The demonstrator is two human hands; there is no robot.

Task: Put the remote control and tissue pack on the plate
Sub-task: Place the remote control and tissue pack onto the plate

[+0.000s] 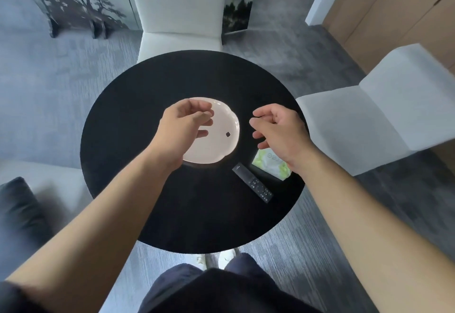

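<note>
A white plate [225, 125] with a scalloped rim and one small dark mark lies near the middle of the round black table [123, 135]. My left hand [182, 128] hovers over the plate's left half, fingers loosely curled and holding nothing. A slim black remote control [253, 183] lies on the table to the right of the plate and nearer to me. Beside it, further right, lies a green and white tissue pack [268, 162], partly hidden under my right wrist. My right hand [278, 130] hangs above the table just right of the plate, fingers apart and empty.
A white chair [177, 9] stands behind the table and another white chair [384, 106] to its right. A pale sofa with a dark cushion [17, 216] sits at the left. Grey carpet surrounds the table. My legs and white shoes are below its near edge.
</note>
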